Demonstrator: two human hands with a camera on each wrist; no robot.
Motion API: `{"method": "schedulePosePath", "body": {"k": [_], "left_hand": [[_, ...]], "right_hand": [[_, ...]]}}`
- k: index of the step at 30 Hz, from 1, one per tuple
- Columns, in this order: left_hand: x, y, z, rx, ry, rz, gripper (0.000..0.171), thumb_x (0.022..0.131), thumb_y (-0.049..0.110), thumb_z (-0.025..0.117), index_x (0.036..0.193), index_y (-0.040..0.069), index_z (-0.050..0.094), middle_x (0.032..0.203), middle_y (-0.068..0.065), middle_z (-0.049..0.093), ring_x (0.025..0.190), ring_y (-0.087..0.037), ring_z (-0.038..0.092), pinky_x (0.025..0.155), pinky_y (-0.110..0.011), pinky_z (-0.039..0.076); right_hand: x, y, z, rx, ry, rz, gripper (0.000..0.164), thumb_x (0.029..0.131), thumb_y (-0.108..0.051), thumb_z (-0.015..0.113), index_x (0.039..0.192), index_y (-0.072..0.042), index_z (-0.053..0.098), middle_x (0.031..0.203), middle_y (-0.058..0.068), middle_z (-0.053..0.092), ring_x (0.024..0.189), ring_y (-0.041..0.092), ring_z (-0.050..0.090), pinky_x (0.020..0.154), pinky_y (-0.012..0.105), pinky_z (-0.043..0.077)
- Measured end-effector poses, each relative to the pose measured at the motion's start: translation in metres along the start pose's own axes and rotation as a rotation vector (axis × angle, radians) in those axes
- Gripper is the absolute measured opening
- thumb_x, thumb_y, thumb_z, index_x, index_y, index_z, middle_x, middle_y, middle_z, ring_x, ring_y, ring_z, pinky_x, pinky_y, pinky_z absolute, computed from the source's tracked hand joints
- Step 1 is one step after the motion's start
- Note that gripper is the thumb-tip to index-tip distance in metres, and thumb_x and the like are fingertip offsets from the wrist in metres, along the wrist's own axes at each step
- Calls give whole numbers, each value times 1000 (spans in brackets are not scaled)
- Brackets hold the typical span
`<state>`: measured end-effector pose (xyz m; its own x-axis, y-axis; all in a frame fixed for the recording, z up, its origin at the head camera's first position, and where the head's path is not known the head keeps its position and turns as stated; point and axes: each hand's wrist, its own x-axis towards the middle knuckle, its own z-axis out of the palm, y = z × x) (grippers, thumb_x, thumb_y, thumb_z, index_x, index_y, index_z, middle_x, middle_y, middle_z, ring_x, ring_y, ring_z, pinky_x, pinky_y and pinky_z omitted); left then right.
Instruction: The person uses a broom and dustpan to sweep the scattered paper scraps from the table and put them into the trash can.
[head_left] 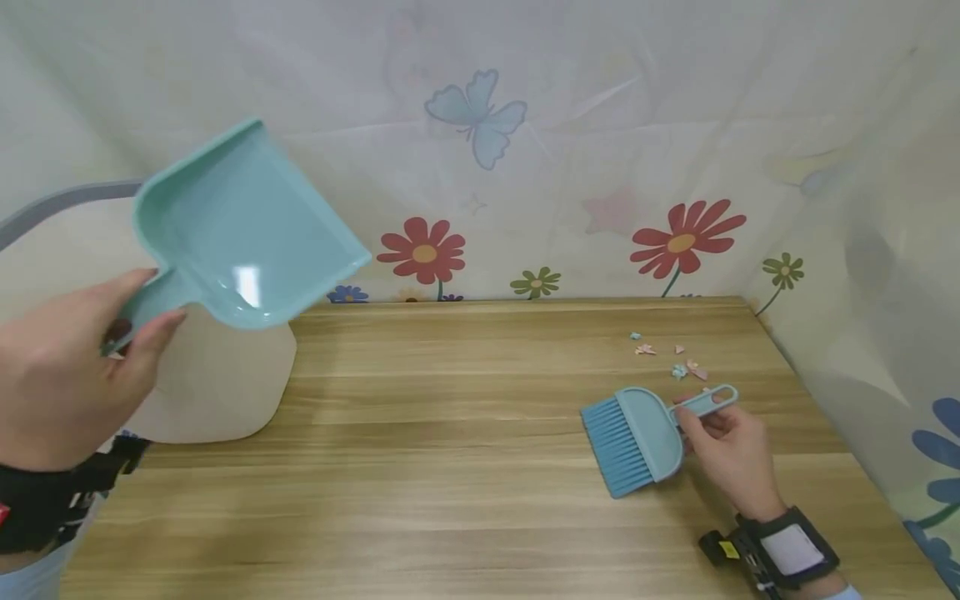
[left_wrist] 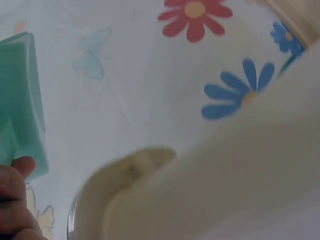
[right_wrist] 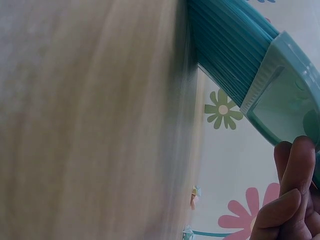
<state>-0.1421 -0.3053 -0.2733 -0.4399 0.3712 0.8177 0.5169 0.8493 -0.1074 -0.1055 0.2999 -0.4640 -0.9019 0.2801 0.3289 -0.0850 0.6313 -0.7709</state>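
My left hand [head_left: 71, 367] grips a light blue dustpan [head_left: 240, 225] by its handle, raised over the left side of the table with its tray tilted toward the camera. In the left wrist view, part of the dustpan [left_wrist: 20, 100] and the curled fingers show at the left edge. At the right, my right hand [head_left: 731, 450] holds a small blue hand brush [head_left: 637, 437] by its looped handle, bristles pointing left and low over the tabletop. The right wrist view has the brush [right_wrist: 235, 45] bristles close to the wood. Small pink and blue paper scraps [head_left: 678, 372] lie just beyond the brush handle.
A wooden table [head_left: 420, 433] spans the front. On its left stands a large whitish bin-like object [head_left: 225, 392] with a grey rim, partly behind the left hand and dustpan. A printed floral curtain [head_left: 570, 192] hangs behind the table and along its right side.
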Motion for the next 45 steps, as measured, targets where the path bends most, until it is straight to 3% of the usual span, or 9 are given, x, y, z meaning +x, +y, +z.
{"method": "schedulePosePath", "body": {"k": [4,8,12,15,20,25,34,39,45], "left_hand": [[-10,30,34,-60,42,28,72,106,59,47,112,-7,74,69,-17,65,51,-24,55,51,-41,41],[-25,49,71,-197,-62,7,65,107,56,46,112,-2,73,75,-10,70,57,-16,56,54,-35,45],[-45,62,107,-302,-198,-38,44,104,43,62,118,2,72,82,-5,72,63,-11,56,56,-31,48],[-58,69,131,-338,-283,-79,33,96,29,75,118,4,72,81,0,69,64,-8,53,57,-27,48],[-75,82,159,-354,-399,-144,29,95,27,77,115,7,72,76,3,63,61,-7,48,56,-23,42],[-85,90,176,-379,-535,-216,31,100,31,71,121,9,71,82,4,65,66,-9,52,60,-24,43],[-96,99,192,-420,-686,-258,38,103,36,66,125,6,69,97,1,72,78,-9,61,70,-32,52],[-97,102,196,-457,-729,-263,40,104,38,64,128,7,68,112,-3,75,97,-14,70,83,-41,58],[-98,104,198,-481,-797,-267,40,105,40,61,131,10,66,119,-4,75,103,-14,72,86,-41,59]], "right_hand": [[-1,-1,-2,11,3,-5,16,98,-7,69,106,6,73,98,28,75,65,-7,67,53,25,56],[-2,-1,-2,7,0,2,17,98,-8,69,108,6,73,100,28,75,68,-9,66,54,24,57],[-2,-2,0,-6,-2,12,17,99,-9,69,108,5,72,101,27,76,68,-10,66,55,26,57],[-1,-2,1,-2,-4,8,17,99,-8,69,107,6,72,100,28,76,68,-10,66,54,26,57],[0,-3,2,10,1,5,17,98,-8,69,107,6,72,100,29,75,68,-10,66,54,24,57],[0,-2,3,14,-4,2,18,99,-8,68,108,7,72,100,28,75,67,-8,67,54,22,56],[0,-1,2,-9,-3,21,18,99,-9,68,108,6,72,99,27,76,67,-8,66,54,24,56],[0,-2,1,-15,2,23,18,99,-9,68,109,6,73,100,27,76,67,-10,66,54,24,57],[1,-6,0,21,-3,6,19,99,-9,69,110,7,72,102,29,75,71,-12,66,55,21,56]]}}
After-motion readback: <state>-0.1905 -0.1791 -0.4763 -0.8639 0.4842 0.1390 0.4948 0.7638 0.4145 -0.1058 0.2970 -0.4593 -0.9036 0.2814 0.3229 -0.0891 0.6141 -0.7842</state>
